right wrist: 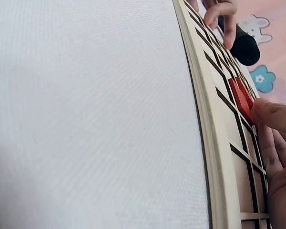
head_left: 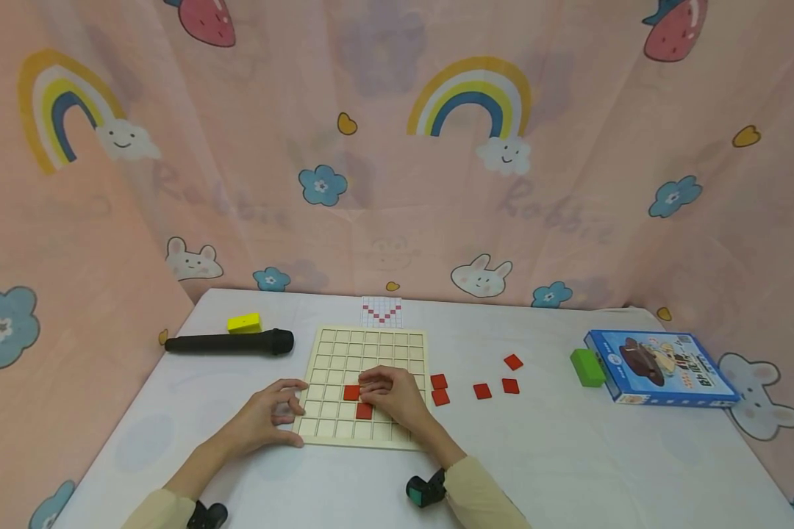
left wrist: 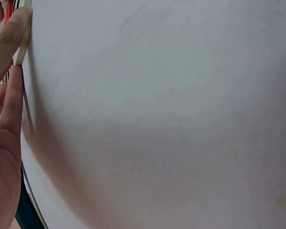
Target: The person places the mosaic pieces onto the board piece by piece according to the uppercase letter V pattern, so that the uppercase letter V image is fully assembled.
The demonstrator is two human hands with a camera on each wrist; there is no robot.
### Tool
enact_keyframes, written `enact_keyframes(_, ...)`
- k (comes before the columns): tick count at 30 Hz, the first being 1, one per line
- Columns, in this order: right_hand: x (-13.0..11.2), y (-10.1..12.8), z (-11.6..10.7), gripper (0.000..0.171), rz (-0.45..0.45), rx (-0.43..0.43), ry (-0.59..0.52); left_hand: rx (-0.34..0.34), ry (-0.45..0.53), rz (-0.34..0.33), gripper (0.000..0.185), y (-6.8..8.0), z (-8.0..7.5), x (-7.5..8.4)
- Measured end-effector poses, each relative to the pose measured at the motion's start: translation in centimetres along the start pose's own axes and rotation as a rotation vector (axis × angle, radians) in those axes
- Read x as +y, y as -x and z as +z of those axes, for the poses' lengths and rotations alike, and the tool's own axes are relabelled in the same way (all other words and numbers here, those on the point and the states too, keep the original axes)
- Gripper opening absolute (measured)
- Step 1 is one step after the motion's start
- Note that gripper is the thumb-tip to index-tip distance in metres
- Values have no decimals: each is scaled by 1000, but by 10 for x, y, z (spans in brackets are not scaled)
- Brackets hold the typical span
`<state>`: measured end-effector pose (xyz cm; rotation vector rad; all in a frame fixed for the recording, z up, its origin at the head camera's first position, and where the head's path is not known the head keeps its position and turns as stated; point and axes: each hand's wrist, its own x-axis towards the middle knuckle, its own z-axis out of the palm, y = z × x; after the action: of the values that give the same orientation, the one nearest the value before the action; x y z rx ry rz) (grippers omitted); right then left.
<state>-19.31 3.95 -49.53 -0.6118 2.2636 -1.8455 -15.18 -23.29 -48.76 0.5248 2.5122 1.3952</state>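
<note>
A pale wooden grid board (head_left: 344, 353) lies on the white table. Two red square tiles sit in its cells, one (head_left: 351, 393) diagonally above the other (head_left: 364, 411). My right hand (head_left: 378, 387) lies over the board with its fingertips on the tiles; in the right wrist view a fingertip (right wrist: 271, 112) touches the red tiles (right wrist: 242, 98). My left hand (head_left: 283, 415) holds the board's left edge, fingers curled on it and the thumb along the front corner. The left wrist view shows that thumb (left wrist: 7, 40) against the board's edge (left wrist: 25, 33).
Several loose red tiles (head_left: 481, 391) lie right of the board. A pattern card (head_left: 381, 311) lies behind it. A black microphone (head_left: 231, 343) and a yellow block (head_left: 244, 322) are at the left. A green block (head_left: 587, 367) and a blue box (head_left: 658, 367) are at the right.
</note>
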Motion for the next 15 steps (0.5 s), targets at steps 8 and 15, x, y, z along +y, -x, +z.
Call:
enact_keyframes(8,-30,6,-1,25,-8,-22,-5,-2,0,16,39,0,-1,2)
enact_keyframes(15,-19,3,-1,24,4,-25,-4,-1,8,7,39,1,0,3)
